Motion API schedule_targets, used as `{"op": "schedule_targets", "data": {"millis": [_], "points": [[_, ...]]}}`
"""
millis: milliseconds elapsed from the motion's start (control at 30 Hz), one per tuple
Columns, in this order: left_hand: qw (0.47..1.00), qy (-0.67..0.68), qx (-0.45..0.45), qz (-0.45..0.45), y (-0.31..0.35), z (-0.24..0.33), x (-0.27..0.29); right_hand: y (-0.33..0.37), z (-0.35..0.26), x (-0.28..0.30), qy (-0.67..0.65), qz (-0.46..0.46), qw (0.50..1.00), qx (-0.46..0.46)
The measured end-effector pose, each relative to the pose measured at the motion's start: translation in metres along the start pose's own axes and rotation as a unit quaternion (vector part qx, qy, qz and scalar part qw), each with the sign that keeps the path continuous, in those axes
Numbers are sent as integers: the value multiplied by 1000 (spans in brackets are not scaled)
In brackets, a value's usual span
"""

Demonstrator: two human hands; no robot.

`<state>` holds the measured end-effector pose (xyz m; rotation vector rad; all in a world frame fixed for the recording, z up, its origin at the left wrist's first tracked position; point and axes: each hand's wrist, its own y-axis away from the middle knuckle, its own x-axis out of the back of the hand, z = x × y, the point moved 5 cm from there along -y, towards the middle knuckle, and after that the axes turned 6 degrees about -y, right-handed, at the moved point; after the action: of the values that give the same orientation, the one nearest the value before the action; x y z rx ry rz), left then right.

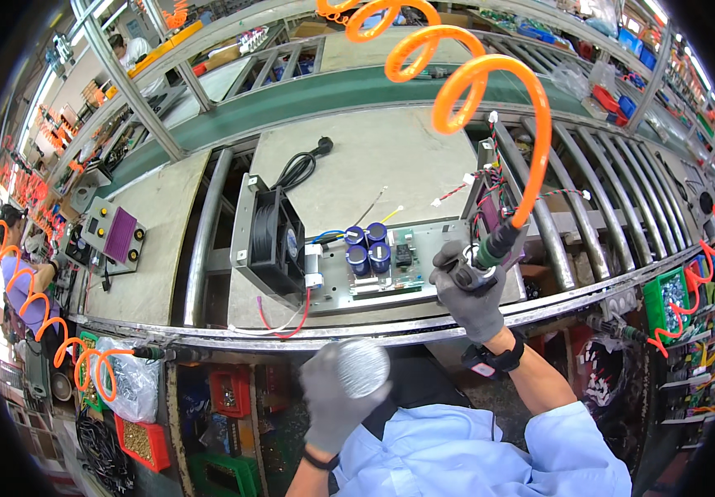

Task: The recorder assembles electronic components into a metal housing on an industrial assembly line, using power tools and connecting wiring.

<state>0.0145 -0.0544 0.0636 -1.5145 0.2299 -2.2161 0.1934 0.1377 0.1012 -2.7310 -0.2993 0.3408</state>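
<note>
"What is in your right grip?"

"My gloved right hand (pixel 469 294) is closed round a dark air tool (pixel 500 243); an orange coiled hose (pixel 541 132) rises from its end; I have it by the right end of a metal chassis (pixel 337 286); I cannot tell whether its tip touches anything."

"And your left?"

"My gloved left hand (pixel 331 402) holds a silvery round thing (pixel 364 369); both are blurred, so I cannot tell what it is; it is in front of the near edge of the pale worktop (pixel 407 157), apart from the chassis."

"Where does the chassis lie?"

"On the worktop, ahead of me; a black fan (pixel 279 232) stands upright at its left end; four dark blue capacitors (pixel 380 257) sit near its middle; a black power cord (pixel 295 172) lies looped behind the fan; metal rollers (pixel 614 199) stretch off to the right."
</note>
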Motion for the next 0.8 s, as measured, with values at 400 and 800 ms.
{"op": "schedule_targets", "data": {"millis": [400, 800], "points": [[993, 66, -98, 4, -39, 49, -71, 25, 8, 16, 6, -57, 998, 29], [994, -4, -96, -46, -45, 48, -73, 18, 11, 11, 47, -67, 996, 29]]}}
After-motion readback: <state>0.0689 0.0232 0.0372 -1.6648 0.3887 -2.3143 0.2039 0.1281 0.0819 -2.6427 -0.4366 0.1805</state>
